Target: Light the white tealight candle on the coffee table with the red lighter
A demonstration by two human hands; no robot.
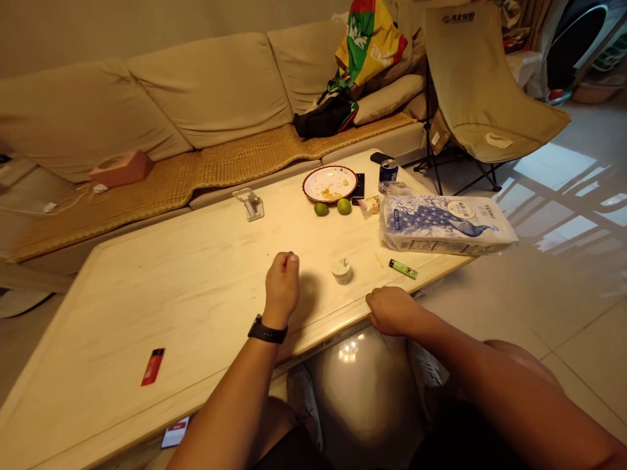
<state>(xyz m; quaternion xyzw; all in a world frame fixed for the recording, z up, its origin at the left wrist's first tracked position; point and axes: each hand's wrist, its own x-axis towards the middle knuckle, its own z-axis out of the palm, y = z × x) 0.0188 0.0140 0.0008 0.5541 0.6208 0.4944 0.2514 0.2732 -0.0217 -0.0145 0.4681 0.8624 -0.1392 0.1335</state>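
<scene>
Left hand: the left hand [282, 289] is up off the table, with a black watch [267, 331] on the wrist. The elbow is low and the fingers are closed tight in a bunch. It may pinch something very small, but I cannot tell

Right hand: the right hand [390, 311] lies on the near edge of the table [122, 287]. The fingers curl loosely and it is not gripping anything I can see. It looks like it is just resting there

Small cup: a little white cup [341, 271] stands on the table between the two hands, not touching either one. It may sit there to be easy to reach

Near the cup: a green lighter [403, 269] lies just to the right of it

Far side: a plate [330, 184], two limes [332, 207], a can [388, 171] and a tissue pack [445, 225] sit out of the way, maybe to leave room up front

Left side: a red lighter [153, 366] lies alone
</scene>
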